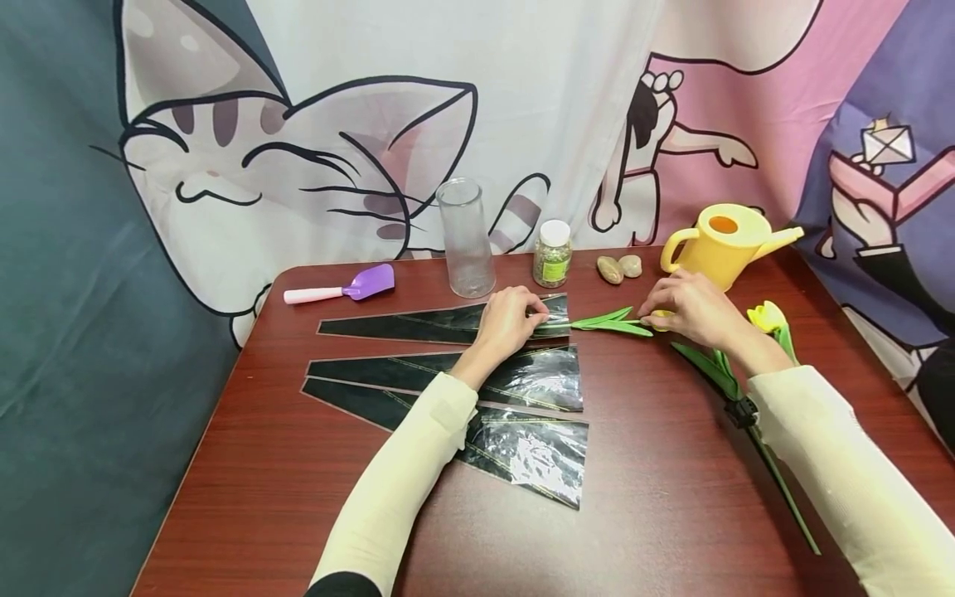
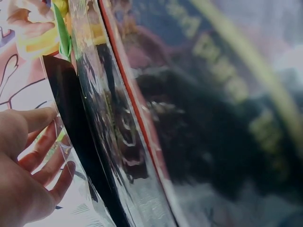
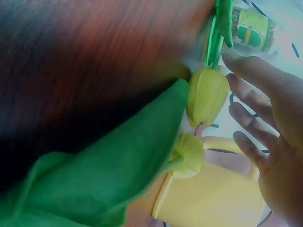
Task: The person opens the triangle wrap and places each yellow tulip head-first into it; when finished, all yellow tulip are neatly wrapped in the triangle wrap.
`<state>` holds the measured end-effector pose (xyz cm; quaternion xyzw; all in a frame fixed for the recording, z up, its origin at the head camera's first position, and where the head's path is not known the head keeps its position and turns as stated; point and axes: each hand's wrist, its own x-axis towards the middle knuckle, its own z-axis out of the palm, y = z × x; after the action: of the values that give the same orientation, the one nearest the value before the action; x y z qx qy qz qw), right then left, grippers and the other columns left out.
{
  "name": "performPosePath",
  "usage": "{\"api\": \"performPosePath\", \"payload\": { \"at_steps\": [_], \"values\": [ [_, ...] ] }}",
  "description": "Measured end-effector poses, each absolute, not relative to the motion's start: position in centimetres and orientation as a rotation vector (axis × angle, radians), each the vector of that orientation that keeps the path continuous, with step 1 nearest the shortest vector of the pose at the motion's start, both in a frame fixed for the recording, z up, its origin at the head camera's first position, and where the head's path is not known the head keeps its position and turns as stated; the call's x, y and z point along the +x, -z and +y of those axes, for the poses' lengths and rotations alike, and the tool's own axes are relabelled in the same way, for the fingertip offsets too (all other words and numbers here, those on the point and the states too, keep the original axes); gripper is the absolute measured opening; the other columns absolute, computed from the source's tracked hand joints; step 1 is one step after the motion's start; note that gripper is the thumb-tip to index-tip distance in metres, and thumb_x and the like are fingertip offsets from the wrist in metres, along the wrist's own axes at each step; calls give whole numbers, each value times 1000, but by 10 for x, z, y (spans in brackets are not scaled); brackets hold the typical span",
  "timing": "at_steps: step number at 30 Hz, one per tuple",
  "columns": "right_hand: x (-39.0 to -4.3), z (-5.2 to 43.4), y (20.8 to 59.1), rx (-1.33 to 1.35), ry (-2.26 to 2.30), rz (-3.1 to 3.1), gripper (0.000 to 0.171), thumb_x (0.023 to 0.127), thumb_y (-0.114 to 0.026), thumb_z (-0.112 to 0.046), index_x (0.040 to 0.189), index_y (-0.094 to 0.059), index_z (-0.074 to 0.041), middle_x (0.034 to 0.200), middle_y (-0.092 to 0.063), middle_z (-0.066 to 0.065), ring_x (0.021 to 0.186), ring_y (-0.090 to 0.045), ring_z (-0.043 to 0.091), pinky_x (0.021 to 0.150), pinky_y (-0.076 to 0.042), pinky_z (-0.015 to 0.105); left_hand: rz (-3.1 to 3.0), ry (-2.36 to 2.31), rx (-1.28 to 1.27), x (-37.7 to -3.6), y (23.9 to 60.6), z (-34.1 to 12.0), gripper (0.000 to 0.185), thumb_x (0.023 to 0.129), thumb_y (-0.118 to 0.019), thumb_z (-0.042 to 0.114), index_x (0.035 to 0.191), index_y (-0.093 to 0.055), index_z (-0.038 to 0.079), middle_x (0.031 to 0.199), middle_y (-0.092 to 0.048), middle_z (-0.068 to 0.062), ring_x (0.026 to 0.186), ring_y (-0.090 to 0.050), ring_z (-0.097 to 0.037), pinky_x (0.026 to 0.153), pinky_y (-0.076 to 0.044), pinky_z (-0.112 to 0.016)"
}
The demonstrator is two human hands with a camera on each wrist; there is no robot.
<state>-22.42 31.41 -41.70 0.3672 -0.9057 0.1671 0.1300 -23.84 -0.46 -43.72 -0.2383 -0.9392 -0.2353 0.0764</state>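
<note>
I am pinching the wide mouth of the farthest black-and-clear cellophane sleeve on the counter with my left hand, while my right hand is holding the yellow artificial tulip, its stem entering the sleeve. Next, I judge, calls for holding the mouth apart.

Yellow tulip's bloom mostly hidden under the right hand; jar label illegibly small.

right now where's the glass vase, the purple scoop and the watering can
glass vase (image 1: 466,240), head view, middle of its clear wall
purple scoop (image 1: 369,282), head view, on the purple blade
watering can (image 1: 727,240), head view, yellow body below the opening
</note>
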Motion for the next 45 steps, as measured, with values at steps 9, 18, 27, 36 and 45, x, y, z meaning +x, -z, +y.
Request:
{"api": "performPosePath", "payload": {
  "at_steps": [9,18,27,36,45],
  "values": [
    [-225,312,422,1026,-419,-2710,14,72,-86,-12,82,-79,-20,81,-70,-8,84,-54,22,73,-39,45,-2834,705,-716,-239,437,-5,5,89,-75,29,88,-78,25,89,-63,10,92,-59,-14,91,-44,-32],
    [-224,311,424,1013,-469,-2690,15,72,-86,-10,81,-79,-20,75,-66,-13,79,-52,16,74,-37,42,-2827,697,-719,-239,437,-6,6,88,-75,29,88,-78,24,89,-63,10,92,-60,-14,89,-45,-32],
    [-225,312,423,1037,-480,-2665,16,72,-86,-9,81,-79,-21,74,-64,-14,79,-51,15,75,-35,41,-2819,701,-722,-239,436,-6,5,88,-75,28,87,-78,24,88,-63,10,91,-60,-14,89,-45,-32],
    [-230,293,416,1064,-543,-2614,16,73,-85,-9,82,-79,-21,75,-64,-13,81,-46,15,73,-32,38,-2802,731,-735,-238,435,-6,5,88,-75,28,87,-78,24,86,-62,11,88,-59,-13,86,-45,-31],
    [-235,258,419,1126,-651,-2575,12,75,-84,-11,82,-79,-19,79,-69,-11,88,-49,20,75,-31,40,-2800,793,-728,-236,433,-1,6,88,-75,30,88,-78,25,88,-62,13,91,-59,-12,88,-45,-31]
  ]
}}
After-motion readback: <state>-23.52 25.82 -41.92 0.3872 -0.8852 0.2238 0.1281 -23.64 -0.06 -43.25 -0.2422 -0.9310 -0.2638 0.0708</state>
